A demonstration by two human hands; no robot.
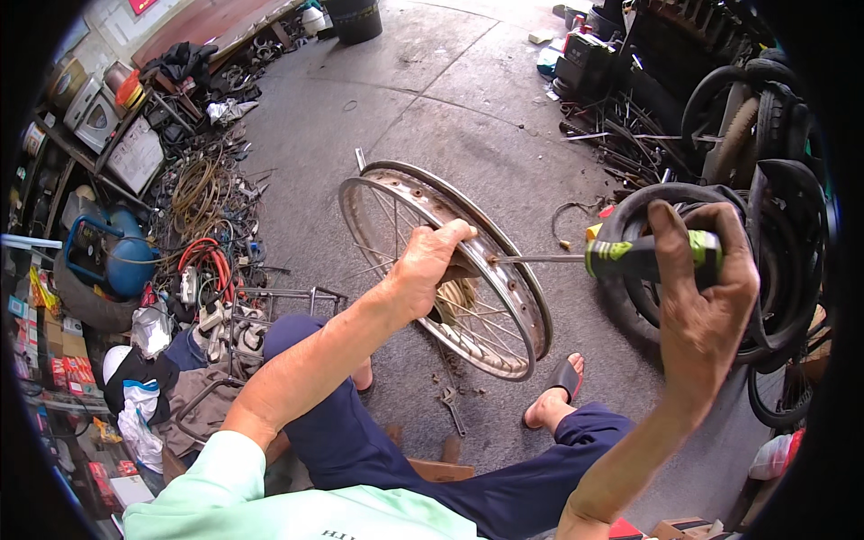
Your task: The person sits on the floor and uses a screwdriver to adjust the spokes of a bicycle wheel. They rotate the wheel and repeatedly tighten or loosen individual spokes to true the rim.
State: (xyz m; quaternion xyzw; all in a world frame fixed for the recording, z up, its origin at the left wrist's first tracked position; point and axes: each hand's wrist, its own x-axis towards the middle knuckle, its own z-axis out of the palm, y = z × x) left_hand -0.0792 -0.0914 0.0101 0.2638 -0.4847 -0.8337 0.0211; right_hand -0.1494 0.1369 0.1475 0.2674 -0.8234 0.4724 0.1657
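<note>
A spoked metal wheel rim point(526, 310) stands tilted in front of me, between my knees. My left hand point(429, 267) is closed round its near side, thumb lying on the rim and fingers out of sight behind it. In my right hand point(706, 297) is a screwdriver point(612, 259) with a black and lime-green handle, held level. Its thin shaft points left, and the tip meets the outer face of the rim at one of the spoke holes. A bundle of pale spokes point(457, 301) shows inside the wheel, below my left hand.
On the floor below the wheel lies an adjustable wrench point(453, 412). Black tyres point(765, 261) are piled at the right. Cables point(202, 193) and loose parts crowd the left, near a blue compressor tank point(129, 252). A black bucket point(354, 20) stands at the back.
</note>
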